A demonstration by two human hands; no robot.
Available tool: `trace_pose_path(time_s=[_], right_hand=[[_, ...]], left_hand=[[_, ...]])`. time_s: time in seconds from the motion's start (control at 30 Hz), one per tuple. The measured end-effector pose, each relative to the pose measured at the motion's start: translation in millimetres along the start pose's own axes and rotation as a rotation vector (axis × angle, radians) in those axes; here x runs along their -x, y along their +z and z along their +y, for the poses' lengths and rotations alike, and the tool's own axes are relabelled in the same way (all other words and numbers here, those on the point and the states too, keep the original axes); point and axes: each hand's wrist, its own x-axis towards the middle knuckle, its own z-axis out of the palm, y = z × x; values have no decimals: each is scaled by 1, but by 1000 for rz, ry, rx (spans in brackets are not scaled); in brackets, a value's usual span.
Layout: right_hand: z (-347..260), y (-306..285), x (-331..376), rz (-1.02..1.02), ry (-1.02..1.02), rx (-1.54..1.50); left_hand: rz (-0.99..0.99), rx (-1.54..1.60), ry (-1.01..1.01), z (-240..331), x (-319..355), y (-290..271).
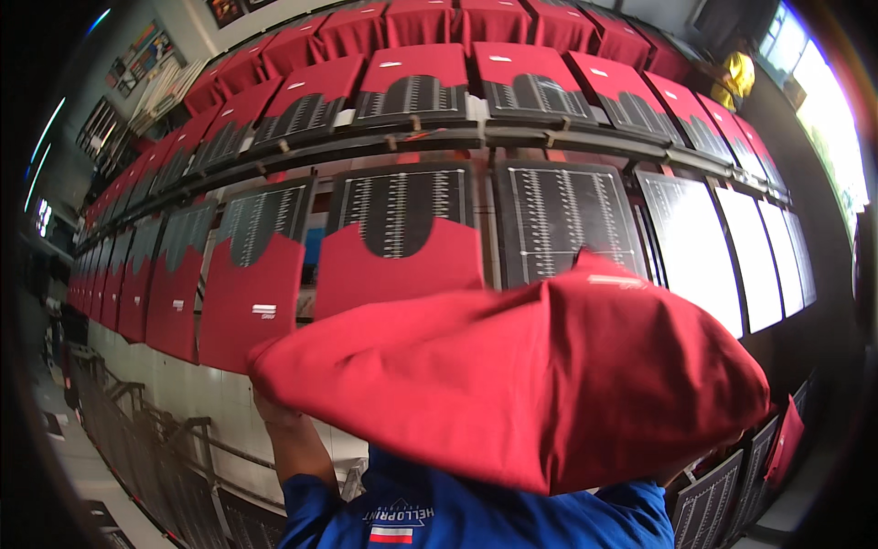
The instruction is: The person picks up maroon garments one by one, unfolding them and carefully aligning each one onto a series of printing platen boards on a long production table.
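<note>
A large red shirt panel (512, 384) billows in the air in front of my blue shirt, stretched sideways between my two hands. A small white print (617, 282) shows near its upper edge. My left hand (272, 408) is closed on its left corner, with the fingers mostly covered by the cloth. At the panel's right end, my right hand grips it and is almost wholly hidden behind the fabric. Just beyond the cloth lies a bare black printing board (569, 215) with white marks. To its left, another red panel (402, 265) lies flat on a similar board (395, 188).
Long rows of boards carry more red panels (251, 306) on the left and across the far rail (402, 142). Glare whitens several boards (695, 242) at the right. More marked boards (709, 503) stand low at the right. A person in yellow (734, 78) is far right.
</note>
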Motion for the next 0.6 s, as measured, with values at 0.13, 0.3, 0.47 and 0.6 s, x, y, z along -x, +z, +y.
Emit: trace_pose_path(time_s=[0.13,0.3,0.47,0.6], right_hand=[[18,95,3,157,84,156],[57,245,0,4,433,148],[82,283,-53,-38,419,-201],[42,305,-48,92,229,-18]], left_hand=[[-76,-118,52,91,-24,-17],[82,-50,-180,112,-90,-43],[119,35,-120,131,-140,-94],[-17,475,-57,160,-133,-104]])
